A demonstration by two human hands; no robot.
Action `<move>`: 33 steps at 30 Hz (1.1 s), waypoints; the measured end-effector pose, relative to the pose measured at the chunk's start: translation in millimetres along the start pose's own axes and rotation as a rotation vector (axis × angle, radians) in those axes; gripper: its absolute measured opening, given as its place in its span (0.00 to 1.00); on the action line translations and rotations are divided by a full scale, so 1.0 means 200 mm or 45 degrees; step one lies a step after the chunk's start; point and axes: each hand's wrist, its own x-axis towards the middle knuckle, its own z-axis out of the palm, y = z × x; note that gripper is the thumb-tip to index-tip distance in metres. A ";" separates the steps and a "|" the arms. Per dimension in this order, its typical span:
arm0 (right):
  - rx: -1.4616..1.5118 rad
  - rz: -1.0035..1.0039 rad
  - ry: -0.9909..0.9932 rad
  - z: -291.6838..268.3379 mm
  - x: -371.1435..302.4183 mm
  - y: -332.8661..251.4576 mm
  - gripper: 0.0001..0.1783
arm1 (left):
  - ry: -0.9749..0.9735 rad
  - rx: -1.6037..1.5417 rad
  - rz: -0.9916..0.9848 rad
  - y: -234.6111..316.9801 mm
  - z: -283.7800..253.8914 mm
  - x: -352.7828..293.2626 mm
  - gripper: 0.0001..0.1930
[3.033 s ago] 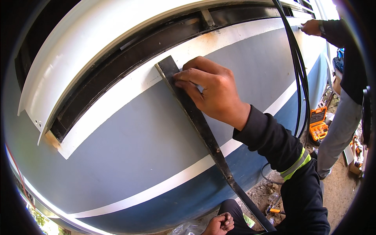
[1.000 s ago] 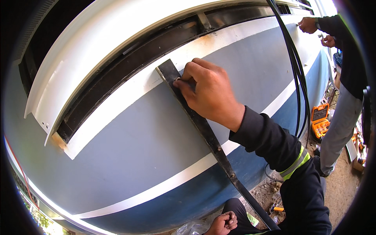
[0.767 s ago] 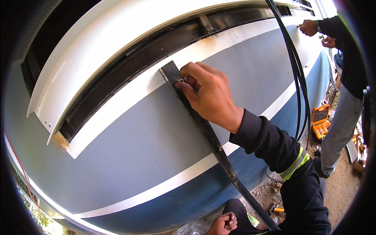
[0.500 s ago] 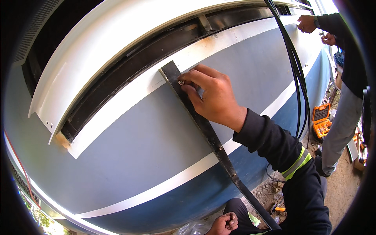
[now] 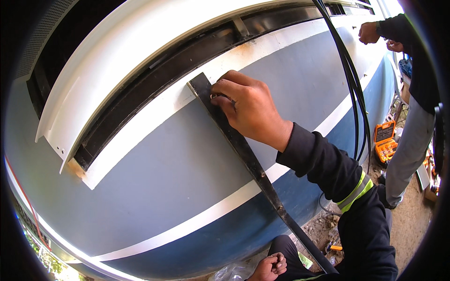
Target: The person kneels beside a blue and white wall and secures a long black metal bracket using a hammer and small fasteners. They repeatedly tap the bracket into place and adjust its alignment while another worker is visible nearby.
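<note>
Near the black bar's (image 5: 248,157) upper end, the right hand (image 5: 255,103) pinches a small metal fastener (image 5: 213,96); so shallow a hold could slip, dropping it beside the bar. Left of the bar's lower end, the left hand (image 5: 269,268) curls separately, contents hidden.

black on the long flat metal bar (image 5: 240,149); silvery on the small round metal fastener (image 5: 213,96); banded white, grey and blue across the broad painted wall (image 5: 187,154); black, striped lime and grey, on the long fabric sleeve (image 5: 323,161).
</note>
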 end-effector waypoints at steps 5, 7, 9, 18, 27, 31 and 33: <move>0.008 -0.045 -0.008 -0.01 0.01 0.01 0.02 | -0.026 0.003 0.006 -0.01 0.01 -0.01 0.07; -0.032 0.010 0.016 0.00 0.01 -0.01 0.02 | -0.026 0.001 0.005 -0.02 0.00 -0.02 0.07; -0.066 0.110 0.026 0.01 0.00 -0.04 0.03 | -0.008 0.011 -0.005 -0.02 -0.02 -0.01 0.07; -0.175 0.255 -0.019 0.02 0.02 -0.14 0.07 | -0.044 0.122 0.224 0.27 0.09 0.02 0.07; -0.594 -0.267 -0.282 -0.02 0.06 -0.01 0.07 | 0.022 0.347 0.565 0.52 0.48 -0.11 0.09; -0.596 -0.162 -0.255 0.02 0.04 -0.01 0.13 | -0.003 0.339 0.588 0.51 0.50 -0.10 0.09; -0.645 -0.099 -0.213 0.04 0.03 -0.03 0.18 | 0.063 0.336 0.566 0.49 0.50 -0.10 0.09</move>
